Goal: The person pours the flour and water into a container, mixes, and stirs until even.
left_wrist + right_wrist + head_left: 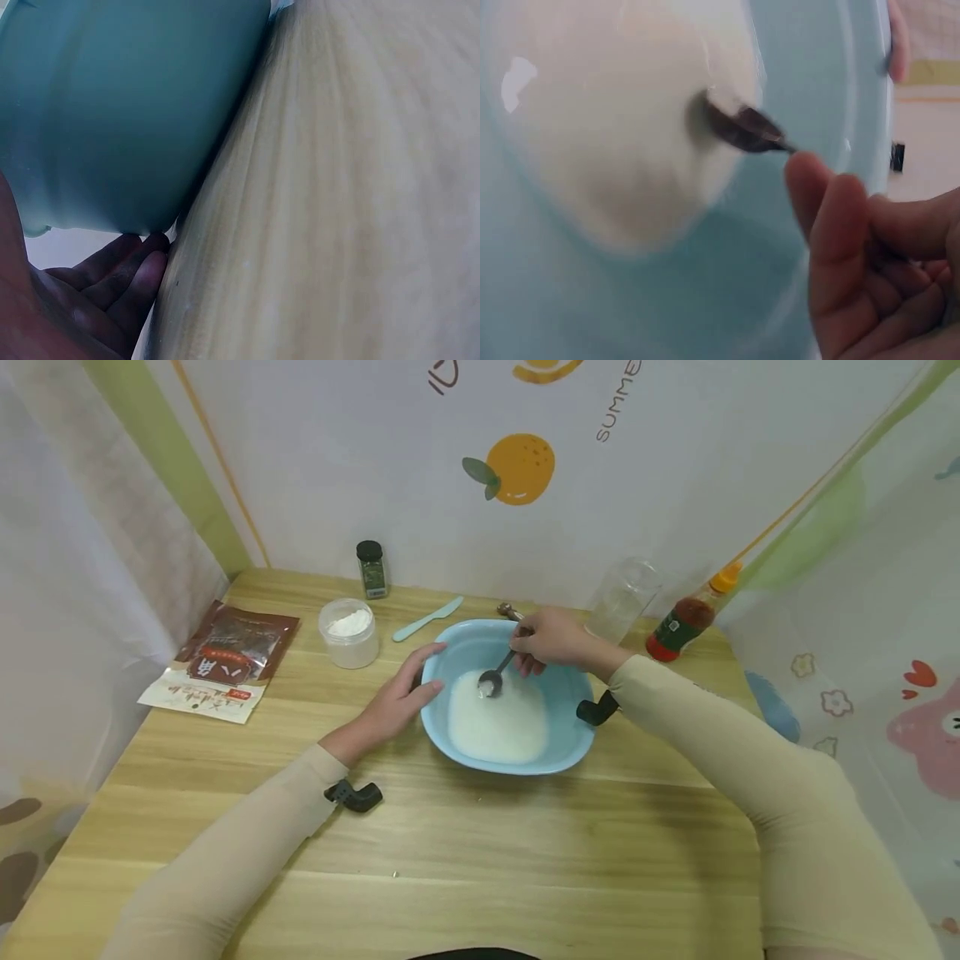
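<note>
A light-blue plastic basin stands on the table with milky white liquid in it. At its left side my left hand holds the basin, the thumb over the rim and the other fingers against the outer wall. Lower down in the left wrist view, fingertips touch the basin near its base. My right hand reaches over the far right rim and pinches a dark metal spoon by its handle. The spoon's bowl is tilted at the liquid, with some whitish liquid in it.
Left of the basin are a jar of white powder, a brown and white food packet, a spice bottle and a pale-green plastic knife. Behind right stand a clear container and a red sauce bottle. Printed curtains enclose the table.
</note>
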`<action>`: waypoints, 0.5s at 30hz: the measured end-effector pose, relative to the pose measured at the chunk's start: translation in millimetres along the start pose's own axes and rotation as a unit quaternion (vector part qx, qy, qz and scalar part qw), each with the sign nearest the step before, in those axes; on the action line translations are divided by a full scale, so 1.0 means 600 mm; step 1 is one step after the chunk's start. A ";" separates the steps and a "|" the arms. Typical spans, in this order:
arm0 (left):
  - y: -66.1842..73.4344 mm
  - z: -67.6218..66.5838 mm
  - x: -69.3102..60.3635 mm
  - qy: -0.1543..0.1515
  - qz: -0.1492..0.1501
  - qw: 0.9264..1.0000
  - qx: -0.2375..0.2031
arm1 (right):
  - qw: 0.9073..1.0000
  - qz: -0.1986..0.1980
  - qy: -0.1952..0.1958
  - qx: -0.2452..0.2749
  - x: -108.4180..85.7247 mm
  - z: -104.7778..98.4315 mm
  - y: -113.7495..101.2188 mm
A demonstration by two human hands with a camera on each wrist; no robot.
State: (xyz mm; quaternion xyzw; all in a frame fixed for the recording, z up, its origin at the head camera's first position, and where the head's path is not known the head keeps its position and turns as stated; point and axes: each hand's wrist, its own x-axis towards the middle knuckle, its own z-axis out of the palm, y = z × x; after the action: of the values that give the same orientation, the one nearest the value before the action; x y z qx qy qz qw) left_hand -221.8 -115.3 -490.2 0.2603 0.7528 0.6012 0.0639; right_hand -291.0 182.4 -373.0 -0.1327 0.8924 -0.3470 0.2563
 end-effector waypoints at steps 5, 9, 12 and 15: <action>0.000 -0.001 -0.003 0.005 0.004 1.000 -0.005 | 0.996 -0.025 -0.082 0.022 0.002 0.020 -0.008; 0.000 -0.001 -0.001 0.002 0.004 1.000 -0.005 | 0.989 -0.016 -0.148 -0.010 -0.010 0.011 -0.004; 0.000 -0.001 0.000 0.001 0.004 1.000 -0.006 | 0.987 -0.004 -0.153 -0.048 -0.017 -0.007 0.005; 0.000 -0.001 -0.001 0.000 0.002 1.000 -0.011 | 0.990 0.007 -0.123 -0.074 -0.018 -0.025 0.013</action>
State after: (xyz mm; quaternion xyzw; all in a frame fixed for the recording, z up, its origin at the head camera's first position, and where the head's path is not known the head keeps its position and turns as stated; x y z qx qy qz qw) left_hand -221.5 -116.0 -490.3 0.2608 0.7456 0.6097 0.0652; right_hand -290.6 200.9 -364.6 -0.1864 0.8782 -0.2595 0.3559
